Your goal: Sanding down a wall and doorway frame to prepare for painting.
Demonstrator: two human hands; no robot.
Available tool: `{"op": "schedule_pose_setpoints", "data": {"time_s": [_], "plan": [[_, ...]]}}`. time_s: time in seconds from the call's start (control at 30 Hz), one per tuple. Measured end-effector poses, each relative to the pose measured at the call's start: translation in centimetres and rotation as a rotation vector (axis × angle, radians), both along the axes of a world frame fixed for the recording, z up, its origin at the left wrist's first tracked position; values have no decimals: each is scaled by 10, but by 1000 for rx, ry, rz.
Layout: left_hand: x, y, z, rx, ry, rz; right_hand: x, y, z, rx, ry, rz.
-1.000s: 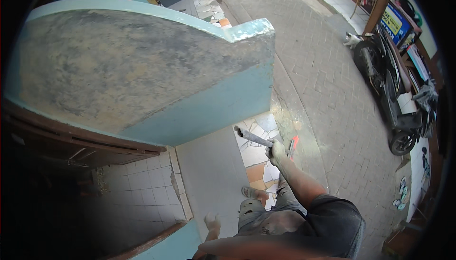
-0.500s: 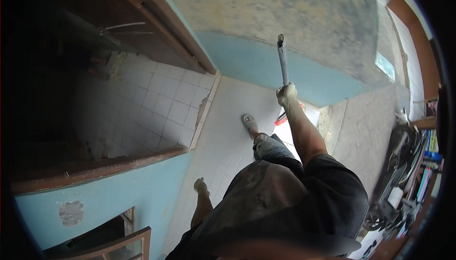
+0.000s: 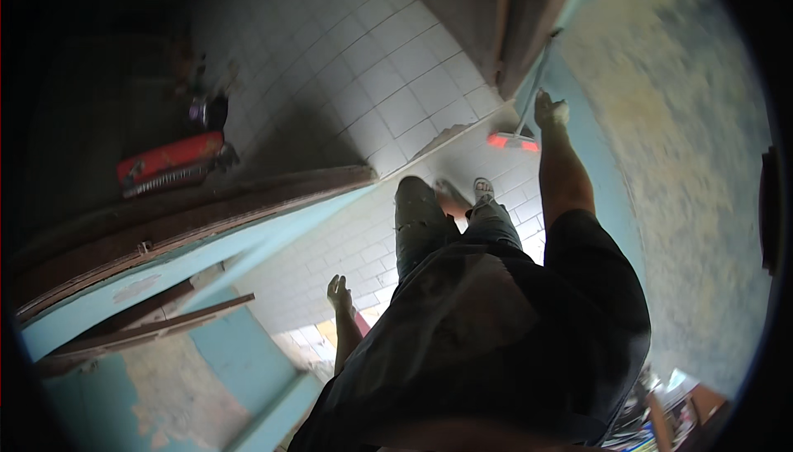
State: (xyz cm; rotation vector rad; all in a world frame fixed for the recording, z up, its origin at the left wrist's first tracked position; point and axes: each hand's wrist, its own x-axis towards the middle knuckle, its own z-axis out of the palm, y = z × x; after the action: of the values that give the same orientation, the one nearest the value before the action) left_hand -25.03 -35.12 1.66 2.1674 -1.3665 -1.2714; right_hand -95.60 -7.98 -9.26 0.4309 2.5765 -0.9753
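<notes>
Far left of the blue painted wall (image 3: 628,204), on the dim white-tiled floor (image 3: 388,80) beyond the dark wooden door frame (image 3: 248,204): a flat red case (image 3: 169,159), out of the walking path. Nearer the wall, low in the view: left hand (image 3: 338,291) hanging free at the side, fingers loosely spread, holding nothing, since the work needs only one arm. Further toward the wall: two feet, one in a grey-white shoe (image 3: 481,190), planted on the tiles. Just beside the wall: right hand (image 3: 549,110) raised, fingers wrapped tight on the long thin grey pole (image 3: 533,97), gripped well below its top so that the top end reaches up along the wall's edge; red-orange head (image 3: 512,141) at its lower end, near the floor.
</notes>
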Motion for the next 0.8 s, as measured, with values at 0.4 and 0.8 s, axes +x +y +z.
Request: {"op": "schedule_pose_setpoints", "data": {"time_s": [0.4, 0.8], "plan": [[-130, -18, -47, 516, -117, 179, -40, -33, -90, -704, -288, -1202], [-367, -334, 130, -226, 383, -128, -154, -444, 97, -331, -688, 189]]}}
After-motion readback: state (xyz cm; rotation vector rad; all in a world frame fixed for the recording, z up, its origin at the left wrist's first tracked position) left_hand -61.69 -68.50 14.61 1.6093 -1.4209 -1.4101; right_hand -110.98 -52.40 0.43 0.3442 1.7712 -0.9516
